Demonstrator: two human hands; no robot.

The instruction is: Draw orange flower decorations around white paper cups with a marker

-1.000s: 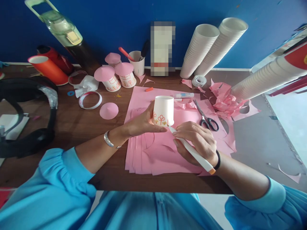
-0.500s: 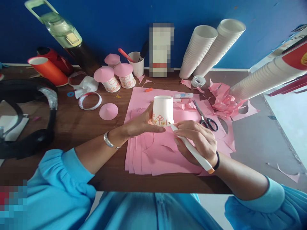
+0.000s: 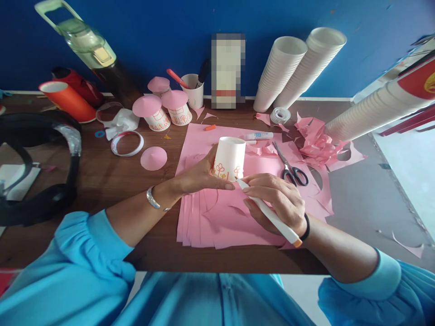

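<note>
On our wooden table, pink paper sheets cover the middle; the paper-cup stack at right wears a red label with a yellow mark, cut off by the frame. Our right hand and left hand are both closed: the left round a flower-drawn paper cup above the sheets, the right round a white marker, tip near the cup's lower edge. We cannot read the blue lettering on the glue stick.

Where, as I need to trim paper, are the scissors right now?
In the head view, the scissors lie right of centre on the pink sheets, just beyond the right hand.
</note>
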